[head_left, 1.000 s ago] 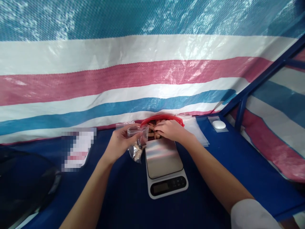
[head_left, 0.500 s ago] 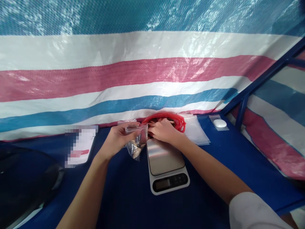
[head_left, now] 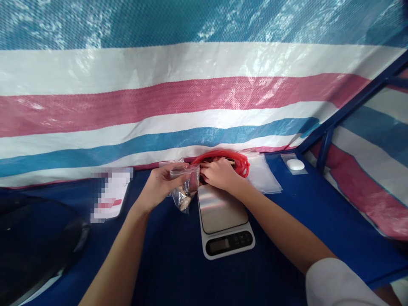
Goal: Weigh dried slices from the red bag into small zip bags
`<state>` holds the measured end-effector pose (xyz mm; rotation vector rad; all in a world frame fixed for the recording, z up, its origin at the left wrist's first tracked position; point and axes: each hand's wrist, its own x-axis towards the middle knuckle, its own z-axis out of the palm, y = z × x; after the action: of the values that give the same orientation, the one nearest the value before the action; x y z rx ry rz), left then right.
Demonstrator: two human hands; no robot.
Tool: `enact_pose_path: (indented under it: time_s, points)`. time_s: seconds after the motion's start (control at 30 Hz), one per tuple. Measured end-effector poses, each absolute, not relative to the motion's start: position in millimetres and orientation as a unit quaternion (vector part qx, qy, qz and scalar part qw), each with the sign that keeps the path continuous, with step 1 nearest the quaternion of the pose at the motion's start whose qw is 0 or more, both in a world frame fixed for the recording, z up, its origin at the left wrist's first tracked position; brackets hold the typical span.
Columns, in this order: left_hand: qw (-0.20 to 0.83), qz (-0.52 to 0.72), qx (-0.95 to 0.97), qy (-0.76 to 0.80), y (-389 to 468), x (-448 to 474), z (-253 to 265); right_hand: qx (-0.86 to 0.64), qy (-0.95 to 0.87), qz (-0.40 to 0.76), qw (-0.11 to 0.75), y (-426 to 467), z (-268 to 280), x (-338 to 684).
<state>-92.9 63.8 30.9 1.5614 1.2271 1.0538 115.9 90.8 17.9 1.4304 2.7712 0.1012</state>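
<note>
My left hand [head_left: 162,183] pinches the top of a clear zip-lock bag [head_left: 185,196], which hangs tilted with a few pale and dark pieces inside. Just right of it, my right hand [head_left: 219,174] reaches into a red plastic bag [head_left: 241,161] whose rim is rolled open. Brown and tan pieces show inside the red bag, too small to name. The fingertips of my right hand are mostly hidden among them. Below that wrist lies a white kitchen scale [head_left: 225,221] with a metal plate and a dark display.
Flat clear bags [head_left: 263,174] lie right of the red bag. Farther right, a white oval object [head_left: 295,164] rests on a small clear bag. A phone-like white object [head_left: 111,195], partly blurred out, is at left, near a dark round item [head_left: 35,242]. Striped sheeting [head_left: 178,102] rises behind the blue table.
Both hands keep nearly the same places; the right fingers have shifted slightly within the red bag. The whole view has moved a little.
</note>
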Motion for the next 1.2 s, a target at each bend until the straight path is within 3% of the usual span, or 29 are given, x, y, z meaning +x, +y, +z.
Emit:
enact_pose_path:
  time_s: [0.17,0.6,1.07,1.2]
  points:
    - [0.429,0.423,0.640,0.476,64,-92,31,0.508,0.862,0.002,-0.003,89,27,124]
    - [0.432,0.416,0.646,0.472,66,-90,27,0.459,0.888,-0.014,-0.018,95,15,129]
    - [0.491,0.400,0.625,0.457,58,-76,28,0.401,0.782,-0.307,-0.365,97,36,174]
    - [0.483,0.389,0.643,0.449,56,-65,22,0.354,0.781,-0.329,-0.396,86,53,175]
